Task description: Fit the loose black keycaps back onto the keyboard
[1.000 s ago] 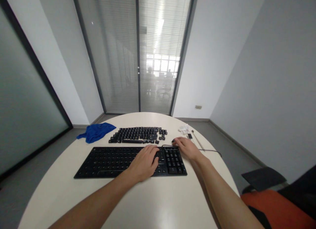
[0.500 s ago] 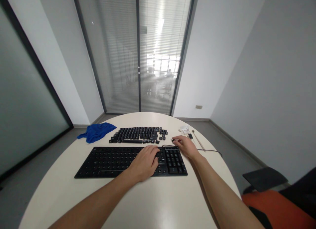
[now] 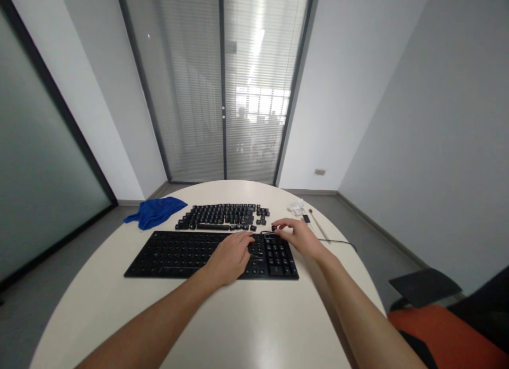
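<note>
A black keyboard [image 3: 178,255] lies across the table; most of its keycaps are off, while the number pad at its right end still bears caps. My left hand [image 3: 229,257] rests on it just left of the number pad, palm down with fingers stretched out. Above the number pad's far edge, my right hand [image 3: 299,236] pinches a small black keycap [image 3: 274,228] between thumb and fingertips. Loose black keycaps [image 3: 226,215] stand in rows beyond the keyboard, with a long spacebar cap [image 3: 213,227] along the near row.
A crumpled blue cloth [image 3: 157,212] lies at the far left of the round white table [image 3: 254,326]. Farther right are a white crumpled piece [image 3: 296,208], a small black-headed tool [image 3: 306,218], a thin stick [image 3: 319,225] and a cable [image 3: 338,243]. An orange-seated chair [image 3: 441,334] stands at right.
The keyboard has slid a little away from me, with my left hand on it. My right hand has shifted slightly left with the keycap, to the number pad's far edge.
</note>
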A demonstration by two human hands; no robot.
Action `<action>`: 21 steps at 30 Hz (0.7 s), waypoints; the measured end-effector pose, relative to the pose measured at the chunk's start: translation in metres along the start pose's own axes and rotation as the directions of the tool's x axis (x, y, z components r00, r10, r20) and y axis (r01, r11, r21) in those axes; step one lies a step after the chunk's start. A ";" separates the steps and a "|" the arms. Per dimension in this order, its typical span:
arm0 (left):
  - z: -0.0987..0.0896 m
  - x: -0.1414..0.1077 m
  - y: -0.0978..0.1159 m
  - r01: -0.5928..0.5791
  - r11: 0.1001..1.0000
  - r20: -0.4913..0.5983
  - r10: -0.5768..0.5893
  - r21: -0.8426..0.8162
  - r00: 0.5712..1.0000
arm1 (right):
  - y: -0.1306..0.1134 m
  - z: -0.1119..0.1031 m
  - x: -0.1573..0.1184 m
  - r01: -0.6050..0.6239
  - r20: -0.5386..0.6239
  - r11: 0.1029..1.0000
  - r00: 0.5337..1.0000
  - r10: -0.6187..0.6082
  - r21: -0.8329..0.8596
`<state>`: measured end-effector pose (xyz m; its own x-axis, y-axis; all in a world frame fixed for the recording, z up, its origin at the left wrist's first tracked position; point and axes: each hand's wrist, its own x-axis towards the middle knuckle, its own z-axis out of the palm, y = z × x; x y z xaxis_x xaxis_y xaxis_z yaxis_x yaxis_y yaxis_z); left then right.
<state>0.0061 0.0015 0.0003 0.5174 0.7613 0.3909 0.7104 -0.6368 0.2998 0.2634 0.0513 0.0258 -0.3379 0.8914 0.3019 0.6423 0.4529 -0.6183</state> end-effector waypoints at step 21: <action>0.003 0.001 -0.003 -0.012 1.000 0.013 0.012 -0.026 1.000 | -0.059 0.003 -0.018 0.130 0.464 0.991 0.876 -0.130 0.034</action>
<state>0.0061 0.0046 -0.0027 0.5322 0.7552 0.3828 0.6917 -0.6485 0.3177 0.2297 0.0085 0.0544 -0.6990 0.7151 0.0085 0.5695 0.5637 -0.5982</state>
